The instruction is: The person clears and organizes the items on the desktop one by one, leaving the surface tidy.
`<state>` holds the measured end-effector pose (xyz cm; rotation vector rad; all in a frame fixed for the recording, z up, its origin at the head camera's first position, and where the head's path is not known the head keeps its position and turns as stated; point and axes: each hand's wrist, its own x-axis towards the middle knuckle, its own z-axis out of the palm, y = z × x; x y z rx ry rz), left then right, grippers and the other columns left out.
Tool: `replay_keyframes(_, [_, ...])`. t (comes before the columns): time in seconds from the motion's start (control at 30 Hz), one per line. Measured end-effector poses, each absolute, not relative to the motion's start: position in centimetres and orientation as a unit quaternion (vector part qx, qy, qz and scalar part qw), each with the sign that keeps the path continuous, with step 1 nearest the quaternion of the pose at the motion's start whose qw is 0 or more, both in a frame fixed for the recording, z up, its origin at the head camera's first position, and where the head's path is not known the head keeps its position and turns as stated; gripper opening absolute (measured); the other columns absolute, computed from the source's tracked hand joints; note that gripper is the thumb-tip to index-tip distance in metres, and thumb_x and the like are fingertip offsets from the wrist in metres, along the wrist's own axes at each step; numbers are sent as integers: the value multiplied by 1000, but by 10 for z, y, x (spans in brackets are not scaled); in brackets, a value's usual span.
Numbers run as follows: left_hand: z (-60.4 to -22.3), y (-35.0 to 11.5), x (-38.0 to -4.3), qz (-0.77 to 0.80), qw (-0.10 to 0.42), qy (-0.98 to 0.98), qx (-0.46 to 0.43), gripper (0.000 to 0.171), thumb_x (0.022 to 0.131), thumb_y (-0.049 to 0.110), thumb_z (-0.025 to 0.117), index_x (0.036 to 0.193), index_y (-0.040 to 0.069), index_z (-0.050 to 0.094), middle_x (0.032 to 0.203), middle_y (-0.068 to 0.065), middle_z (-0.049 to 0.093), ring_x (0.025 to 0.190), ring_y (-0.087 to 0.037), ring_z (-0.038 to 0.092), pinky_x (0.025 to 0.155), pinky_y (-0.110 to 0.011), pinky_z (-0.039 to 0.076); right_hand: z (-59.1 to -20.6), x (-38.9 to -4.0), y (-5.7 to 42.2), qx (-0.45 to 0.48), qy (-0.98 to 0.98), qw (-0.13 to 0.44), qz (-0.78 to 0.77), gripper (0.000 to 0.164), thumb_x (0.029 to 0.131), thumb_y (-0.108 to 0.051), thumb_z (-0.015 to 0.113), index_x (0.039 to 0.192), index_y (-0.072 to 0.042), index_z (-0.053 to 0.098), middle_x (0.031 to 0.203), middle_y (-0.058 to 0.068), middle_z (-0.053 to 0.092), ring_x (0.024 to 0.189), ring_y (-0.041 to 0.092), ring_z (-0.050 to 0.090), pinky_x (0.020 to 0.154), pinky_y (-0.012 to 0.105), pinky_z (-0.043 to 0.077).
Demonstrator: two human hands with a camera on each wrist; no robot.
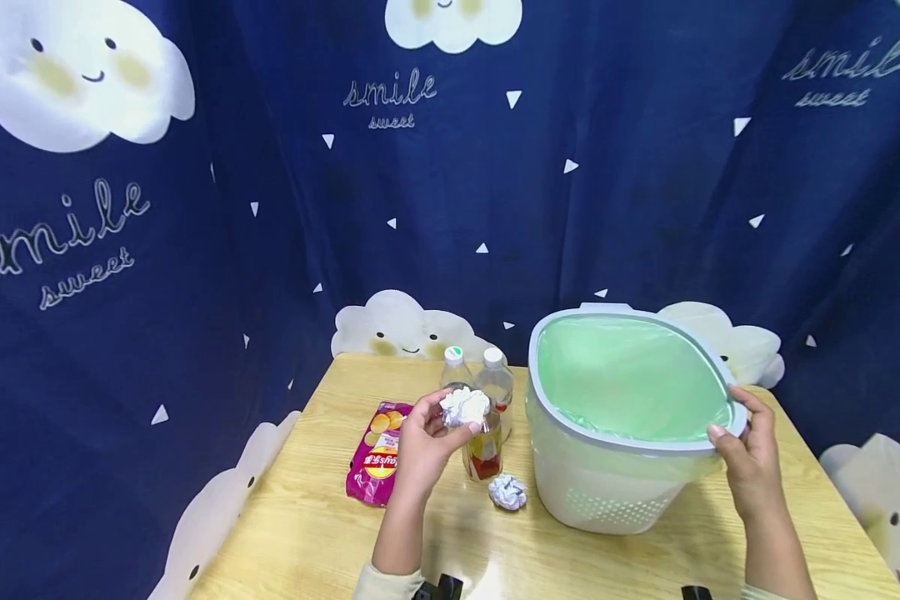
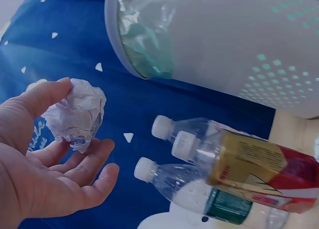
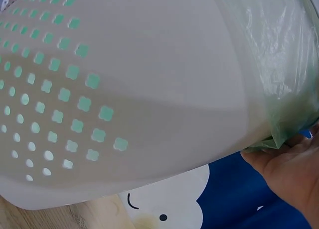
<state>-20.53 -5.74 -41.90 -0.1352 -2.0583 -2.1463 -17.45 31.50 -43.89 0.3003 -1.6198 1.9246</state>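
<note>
My left hand [image 1: 423,446] pinches a crumpled paper ball [image 1: 465,407] between thumb and fingers, raised above the table in front of the bottles. In the left wrist view the same paper ball [image 2: 77,114] sits between thumb and fingertips. With thumb and fingers, my right hand [image 1: 753,454] grips the right-hand rim of a white waste bin [image 1: 607,500] lined with a green bag [image 1: 630,375]. The right wrist view shows that hand [image 3: 294,174] at the bag's folded edge [image 3: 279,124]. The bin's mouth leans toward me, and its lower side has rows of small holes.
Several plastic bottles [image 1: 495,383] stand left of the bin, one with a red and gold label [image 2: 264,171]. A second paper ball [image 1: 507,492] lies between them and the bin. Behind my left hand lies a purple chip bag [image 1: 371,467]. A blue curtain [image 1: 435,192] hangs behind the wooden table [image 1: 285,533].
</note>
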Motion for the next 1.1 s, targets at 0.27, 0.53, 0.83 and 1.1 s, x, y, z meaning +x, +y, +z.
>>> replay_keyframes(0.27, [-400, -54, -203, -720, 70, -687, -73, 54, 71, 2, 78, 121, 1, 56, 110, -12, 60, 98, -25, 58, 86, -36, 47, -437, -173, 314, 100, -623, 289, 720, 61, 82, 7, 41, 141, -8, 33, 125, 11, 40, 99, 11, 52, 77, 12, 44])
replay_keyframes(0.53, [-398, -46, -213, -751, 51, -655, -70, 56, 70, -4, 77, 122, -1, 55, 108, -13, 59, 93, -23, 60, 80, -33, 49, -438, -174, 314, 104, -622, 296, 718, 58, 83, 8, 40, 140, -5, 36, 124, 11, 43, 98, 11, 51, 78, 12, 43])
replay_keyframes(0.83, [-378, -34, -224, -747, 39, -656, -96, 55, 70, -1, 78, 121, 1, 56, 107, -12, 59, 93, -21, 59, 81, -33, 48, -436, -177, 314, 73, -617, 319, 715, 57, 82, 7, 42, 137, -6, 40, 120, 9, 47, 97, 11, 53, 76, 12, 43])
replay_keyframes(1.1, [-355, -25, -235, -730, 35, -673, -118, 54, 71, 0, 78, 120, 2, 57, 104, -11, 59, 90, -21, 60, 77, -30, 50, -444, -176, 310, 55, -599, 329, 728, 53, 82, 9, 47, 133, -5, 43, 117, 9, 48, 95, 11, 55, 72, 12, 46])
